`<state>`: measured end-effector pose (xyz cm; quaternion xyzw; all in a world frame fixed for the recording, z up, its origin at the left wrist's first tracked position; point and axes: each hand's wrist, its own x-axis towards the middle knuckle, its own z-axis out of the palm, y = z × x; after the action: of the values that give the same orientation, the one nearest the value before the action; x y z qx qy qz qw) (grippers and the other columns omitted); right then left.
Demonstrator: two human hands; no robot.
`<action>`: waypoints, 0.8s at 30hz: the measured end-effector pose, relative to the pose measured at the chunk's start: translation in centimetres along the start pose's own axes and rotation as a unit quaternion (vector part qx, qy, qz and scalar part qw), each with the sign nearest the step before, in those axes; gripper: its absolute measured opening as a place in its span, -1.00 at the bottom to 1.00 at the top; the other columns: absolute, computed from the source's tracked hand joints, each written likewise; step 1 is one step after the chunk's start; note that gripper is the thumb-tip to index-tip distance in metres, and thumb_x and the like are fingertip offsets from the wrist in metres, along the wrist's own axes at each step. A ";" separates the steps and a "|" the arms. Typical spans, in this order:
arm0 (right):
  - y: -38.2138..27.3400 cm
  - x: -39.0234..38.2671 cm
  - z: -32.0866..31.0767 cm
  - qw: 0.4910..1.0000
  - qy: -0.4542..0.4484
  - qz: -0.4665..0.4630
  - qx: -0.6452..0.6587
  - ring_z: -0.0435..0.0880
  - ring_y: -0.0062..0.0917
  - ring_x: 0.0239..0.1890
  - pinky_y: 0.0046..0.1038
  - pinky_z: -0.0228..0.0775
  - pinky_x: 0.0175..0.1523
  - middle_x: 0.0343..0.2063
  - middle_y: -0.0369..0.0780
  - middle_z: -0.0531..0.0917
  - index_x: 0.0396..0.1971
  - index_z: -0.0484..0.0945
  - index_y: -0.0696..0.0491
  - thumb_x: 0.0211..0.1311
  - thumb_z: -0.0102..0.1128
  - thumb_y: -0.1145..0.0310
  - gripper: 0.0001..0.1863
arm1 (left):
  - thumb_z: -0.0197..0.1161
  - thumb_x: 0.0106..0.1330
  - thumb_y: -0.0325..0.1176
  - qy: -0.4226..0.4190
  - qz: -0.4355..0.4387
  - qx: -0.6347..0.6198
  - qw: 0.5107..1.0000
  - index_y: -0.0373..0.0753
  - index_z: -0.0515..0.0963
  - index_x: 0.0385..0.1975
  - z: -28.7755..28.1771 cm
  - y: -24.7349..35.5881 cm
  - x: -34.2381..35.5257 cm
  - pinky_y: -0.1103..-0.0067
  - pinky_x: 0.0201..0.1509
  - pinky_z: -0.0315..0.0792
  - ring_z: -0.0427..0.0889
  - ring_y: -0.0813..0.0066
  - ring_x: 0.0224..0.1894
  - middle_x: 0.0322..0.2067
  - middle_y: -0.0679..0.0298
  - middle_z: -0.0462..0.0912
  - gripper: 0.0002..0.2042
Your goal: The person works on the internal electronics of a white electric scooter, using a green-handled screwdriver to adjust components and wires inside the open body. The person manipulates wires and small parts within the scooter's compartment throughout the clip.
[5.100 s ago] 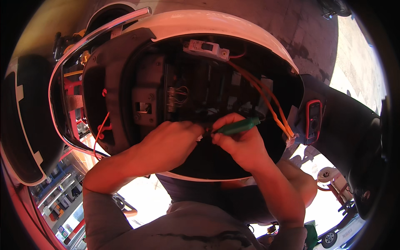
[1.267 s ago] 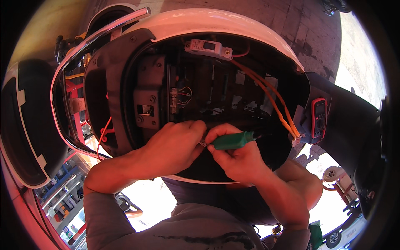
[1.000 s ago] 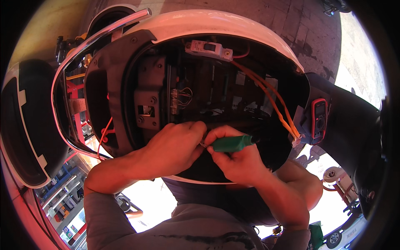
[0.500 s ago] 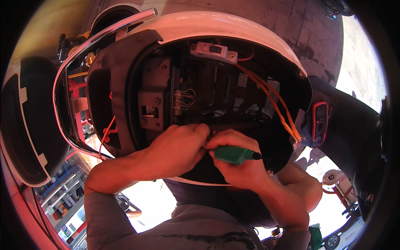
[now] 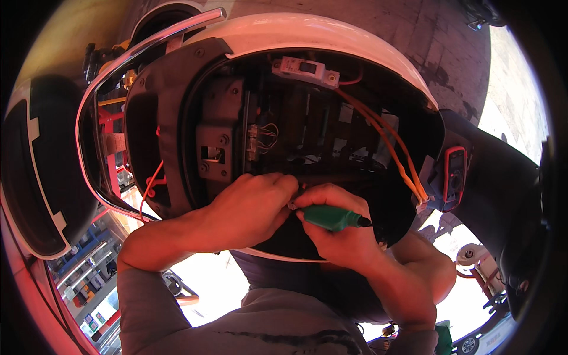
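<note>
Both hands work inside the open rear compartment (image 5: 195,118) of a white scooter body (image 5: 307,35). My right hand (image 5: 340,228) grips a green-handled screwdriver (image 5: 332,218), its handle pointing right and its tip toward my left hand. My left hand (image 5: 251,207) is curled, fingertips pinching a small metal part (image 5: 292,205) right at the tool's tip. Above the hands lie a bundle of thin wires (image 5: 266,135) and dark electronics.
A white breaker-like switch (image 5: 306,70) sits at the compartment's top. Orange cables (image 5: 390,148) run down to a connector at the right. A red multimeter (image 5: 454,176) rests on the dark seat at right. A chrome grab rail (image 5: 118,77) curves on the left.
The screwdriver handle has swung from tilted up to nearly level and slightly lower. Both hands stay together at the compartment's lower edge; the view has shifted slightly.
</note>
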<state>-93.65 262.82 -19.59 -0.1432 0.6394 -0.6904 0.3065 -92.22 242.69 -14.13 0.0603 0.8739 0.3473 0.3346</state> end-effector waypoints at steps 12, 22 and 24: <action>0.6 0.1 0.1 0.999 -0.025 0.015 0.020 0.73 -0.45 -0.28 -0.50 0.53 -0.21 -0.29 -0.20 0.69 -0.19 0.63 0.09 0.06 0.31 0.68 -0.71 | 0.33 0.13 -0.53 -0.001 0.000 -0.006 1.000 -0.41 0.49 -0.28 0.0 -0.1 0.1 0.15 -0.23 0.59 0.69 -0.17 -0.26 -0.35 -0.10 0.66 -0.80; 0.7 0.3 0.2 1.000 -0.021 0.004 0.002 0.71 -0.39 -0.31 -0.48 0.53 -0.22 -0.32 -0.19 0.66 -0.24 0.61 0.09 0.06 0.29 0.68 -0.74 | 0.31 0.14 -0.53 -0.014 -0.020 -0.016 1.000 -0.41 0.51 -0.29 -0.3 0.1 0.1 0.15 -0.21 0.60 0.70 -0.17 -0.25 -0.34 -0.12 0.67 -0.82; 0.7 0.4 0.2 1.000 -0.017 -0.012 0.001 0.72 -0.39 -0.28 -0.47 0.54 -0.19 -0.32 -0.20 0.66 -0.24 0.63 0.08 0.05 0.30 0.69 -0.74 | 0.30 0.15 -0.52 -0.013 -0.019 -0.014 1.000 -0.41 0.51 -0.28 -0.3 0.1 0.2 0.15 -0.20 0.60 0.70 -0.17 -0.24 -0.34 -0.12 0.67 -0.82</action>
<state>-93.67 262.38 -20.29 -0.1622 0.6315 -0.6922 0.3094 -92.53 242.69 -14.00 0.0430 0.8656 0.3523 0.3533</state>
